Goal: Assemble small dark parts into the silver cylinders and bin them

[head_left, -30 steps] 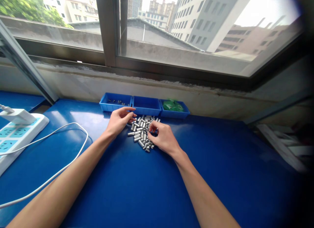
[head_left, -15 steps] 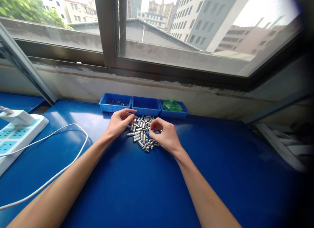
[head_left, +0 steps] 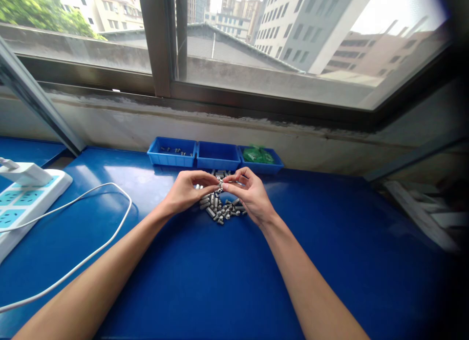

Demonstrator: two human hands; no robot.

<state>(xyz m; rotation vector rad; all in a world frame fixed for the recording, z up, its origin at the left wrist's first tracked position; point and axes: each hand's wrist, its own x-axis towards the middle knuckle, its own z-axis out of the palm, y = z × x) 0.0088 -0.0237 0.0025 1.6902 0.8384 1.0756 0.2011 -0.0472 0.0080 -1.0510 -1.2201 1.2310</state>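
A pile of small silver metal pieces [head_left: 213, 206], some long and cylindrical, some short like screws, lies on the blue table [head_left: 205, 276]. Above the pile, my left hand [head_left: 190, 189] pinches with thumb and fingertips. My right hand [head_left: 252, 193] is closed in a pinch too, its fingertips meeting those of the left. Something small and silvery shows where the fingertips meet, mostly covered by them; I cannot make out its kind or which hand bears it. Both hands hide part of the pile.
Behind the pile stand three joined blue bins: the left bin [head_left: 171, 159] with a few small metal parts, the middle bin [head_left: 217, 163], and the right bin [head_left: 277, 167] with a green plastic bag [head_left: 258, 155]. A white power strip [head_left: 32, 203] and white cable [head_left: 126, 208] lie left.
My hands have come together over the pile, the left moving right and closing from a looser pose. Their fingertips now meet.
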